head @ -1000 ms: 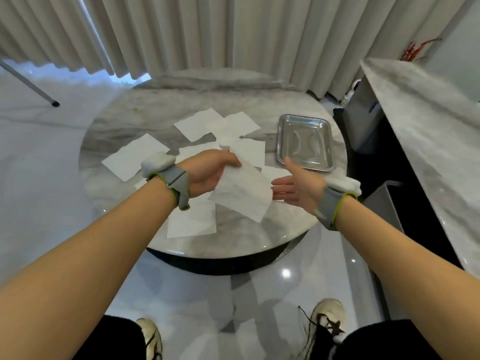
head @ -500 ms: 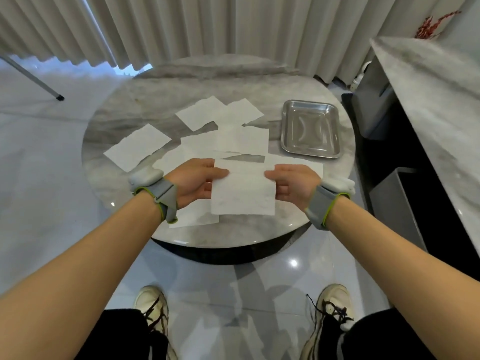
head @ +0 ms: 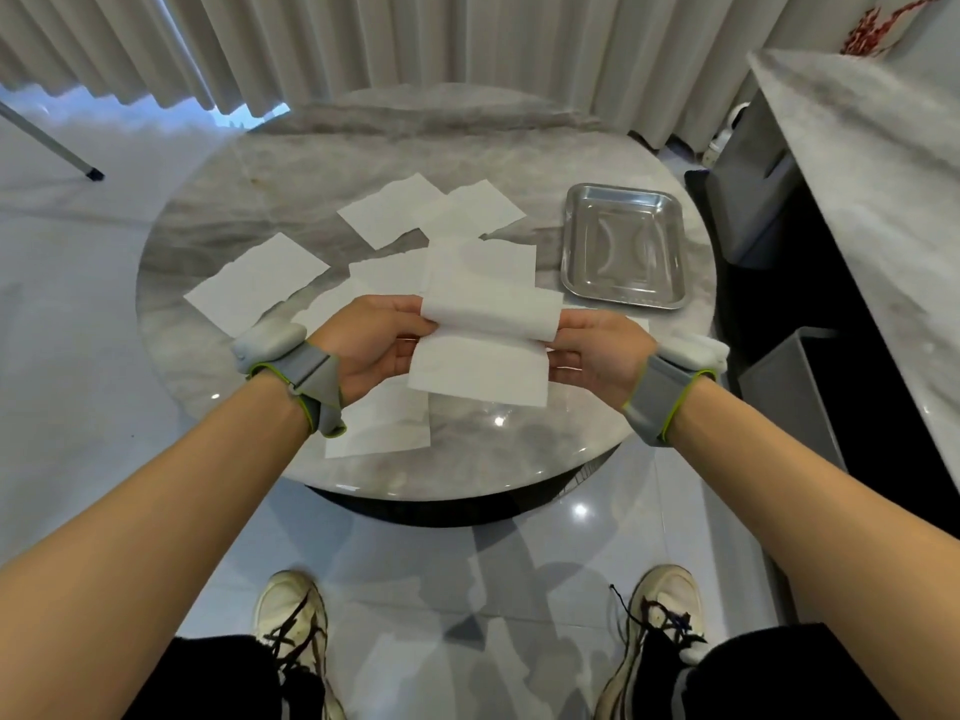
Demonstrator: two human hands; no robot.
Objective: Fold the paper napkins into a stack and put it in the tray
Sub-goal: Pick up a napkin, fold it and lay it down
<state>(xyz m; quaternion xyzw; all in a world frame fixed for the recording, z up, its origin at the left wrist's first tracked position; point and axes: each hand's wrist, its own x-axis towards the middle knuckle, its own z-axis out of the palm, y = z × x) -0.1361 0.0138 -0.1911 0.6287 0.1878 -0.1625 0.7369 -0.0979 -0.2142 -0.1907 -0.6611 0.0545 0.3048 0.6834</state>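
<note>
I hold one white paper napkin point(head: 480, 358) above the near part of the round marble table point(head: 260, 220). My left hand point(head: 371, 343) grips its left edge and my right hand point(head: 597, 350) grips its right edge. The napkin's top part is bent over toward me, forming a rounded fold. Several flat napkins lie on the table: one at the left point(head: 257, 283), two at the back point(head: 431, 210), others under my hands. The steel tray point(head: 623, 246) stands at the table's right, with nothing in it.
A marble counter point(head: 862, 163) runs along the right, with grey bins point(head: 789, 407) below it. Curtains hang behind the table. A metal leg point(head: 57, 148) slants at the far left. My shoes stand on the glossy floor below the table edge.
My right hand took hold of the napkin's right edge. Both hands then raised it and bent its top part over into a fold.
</note>
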